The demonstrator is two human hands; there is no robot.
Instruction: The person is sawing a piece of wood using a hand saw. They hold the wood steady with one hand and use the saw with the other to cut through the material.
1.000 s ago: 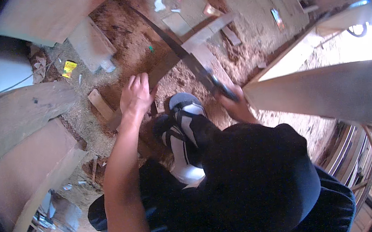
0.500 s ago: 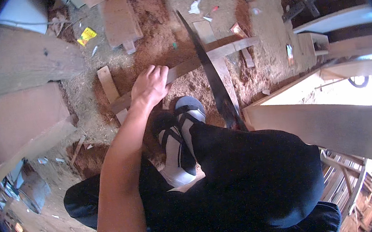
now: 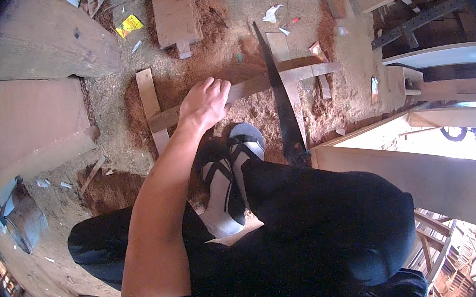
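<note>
My left hand [image 3: 204, 102] is closed over a long wooden bar [image 3: 251, 87], fingers curled round its far edge. The bar lies crosswise in front of my feet, over a pale wooden strip [image 3: 148, 91] at its left and another piece of wood [image 3: 293, 98] towards its right. A dark, tapering saw blade [image 3: 285, 105] crosses the bar to the right of my left hand, its narrow tip pointing away from me. The blade's near end goes out of sight by my right knee. My right hand does not show.
Sawdust covers the floor [image 3: 182, 72] around my sandalled feet [image 3: 220, 200]. Large timber blocks [image 3: 34, 113] stand at left, and a thick board [image 3: 176, 15] lies ahead. A wooden frame [image 3: 404, 167] is close by my right knee. A yellow packet [image 3: 129, 26] and scraps are scattered about.
The view has turned a little, shifting the scene. The saw blade stands slightly straighter across the bar. My left hand keeps the same hold on the bar.
</note>
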